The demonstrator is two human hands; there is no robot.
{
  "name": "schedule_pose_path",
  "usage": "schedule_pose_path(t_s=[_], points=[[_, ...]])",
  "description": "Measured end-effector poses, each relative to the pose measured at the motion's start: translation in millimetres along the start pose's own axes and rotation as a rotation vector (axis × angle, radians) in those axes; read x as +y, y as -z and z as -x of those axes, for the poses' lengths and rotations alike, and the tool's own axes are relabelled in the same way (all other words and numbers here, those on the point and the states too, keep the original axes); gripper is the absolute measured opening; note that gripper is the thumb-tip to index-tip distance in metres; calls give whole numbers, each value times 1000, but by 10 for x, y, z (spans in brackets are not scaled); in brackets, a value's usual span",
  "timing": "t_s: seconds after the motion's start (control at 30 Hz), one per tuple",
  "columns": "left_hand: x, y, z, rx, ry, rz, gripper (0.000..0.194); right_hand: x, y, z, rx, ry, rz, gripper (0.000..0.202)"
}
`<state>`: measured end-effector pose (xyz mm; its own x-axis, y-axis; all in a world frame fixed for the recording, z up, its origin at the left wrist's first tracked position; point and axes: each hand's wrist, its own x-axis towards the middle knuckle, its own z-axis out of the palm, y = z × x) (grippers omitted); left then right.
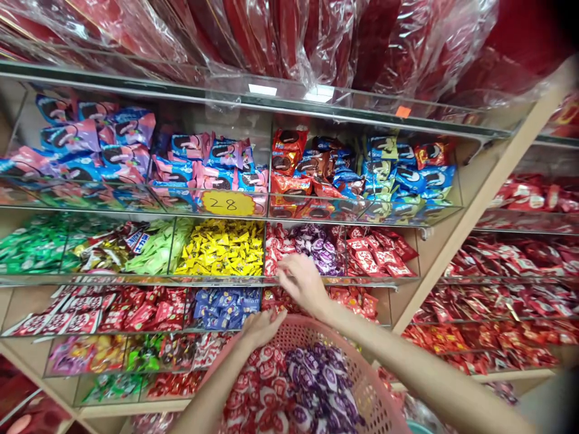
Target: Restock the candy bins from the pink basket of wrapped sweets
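My left hand [265,328] is closed on the rim of a pink perforated plastic basket [366,377]. Inside the basket lie red-and-white wrapped candies [260,386] on the left and purple-and-white wrapped candies [323,386] on the right. Beyond the basket, my right hand [305,283] is at the front of a clear shelf bin, its fingers curled toward the red-and-white candies [277,241] there. Whatever those fingers hold, if anything, is hidden. Purple candies [319,244] share that bin, just behind the hand.
Yellow-wrapped candies [221,247] fill the bin to the left, red packets [380,250] the one to the right. Above, blue-and-pink cookie packets [217,154] sit behind a yellow tag [228,203] reading 28. A slanted wooden divider [486,193] borders more shelves at right.
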<state>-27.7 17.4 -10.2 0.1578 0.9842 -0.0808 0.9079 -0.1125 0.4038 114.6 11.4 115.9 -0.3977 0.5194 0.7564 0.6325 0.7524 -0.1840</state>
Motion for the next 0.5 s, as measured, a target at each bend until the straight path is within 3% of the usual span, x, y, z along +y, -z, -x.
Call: schedule_pose_path(t_s=[0.1,0.2,0.33,0.5], points=[[-6,5,19,27,-23,-2,70,290,-33,-531,-2,-179,111,25],[-26,2,21,41,-42,-6,68,452,-174,-853,-130,-252,92,30],[-43,-12,5,41,-36,-17,67,523,-360,-1030,-231,-248,24,25],[-65,-36,-16,44,-43,-22,67,611,-403,-1097,-161,-317,16,21]])
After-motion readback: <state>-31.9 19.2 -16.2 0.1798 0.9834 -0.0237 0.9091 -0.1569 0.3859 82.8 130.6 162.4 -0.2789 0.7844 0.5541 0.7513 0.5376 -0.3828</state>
